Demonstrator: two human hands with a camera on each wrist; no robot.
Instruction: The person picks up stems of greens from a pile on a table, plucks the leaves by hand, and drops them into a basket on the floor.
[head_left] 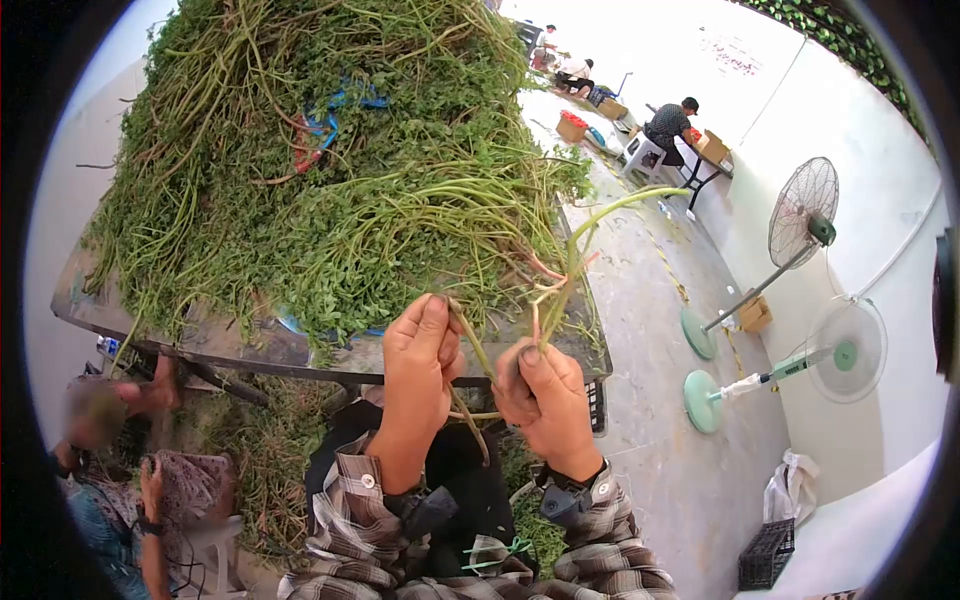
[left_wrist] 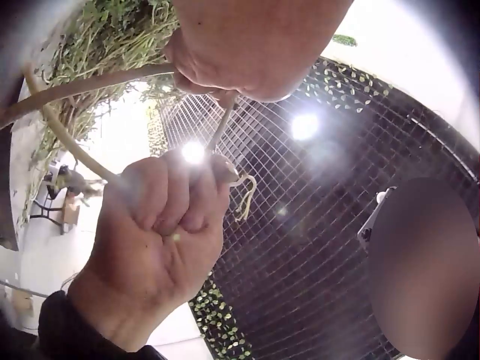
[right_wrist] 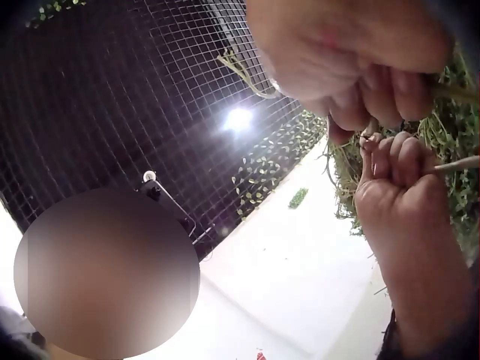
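My left hand (head_left: 418, 350) pinches the end of a green plant stem (head_left: 472, 340) between thumb and fingers. This stem slants down to my right hand (head_left: 545, 400), whose curled fingers grip it together with a longer stem (head_left: 615, 205) that arches up and right. Thin pale roots (left_wrist: 246, 199) poke out beside the right hand's thumb in the left wrist view. Another brownish stem end (head_left: 468, 425) hangs below the left hand. Both hands are close together, in front of the table's near edge. A large heap of leafy green plants (head_left: 400, 220) covers the table (head_left: 240, 350).
At lower left sits another person (head_left: 150, 490) near plant litter (head_left: 265, 450) on the floor. Two standing fans (head_left: 805, 215) are on the right. Farther back, people work at a small table (head_left: 700, 165). A black crate (head_left: 767, 555) stands by the wall.
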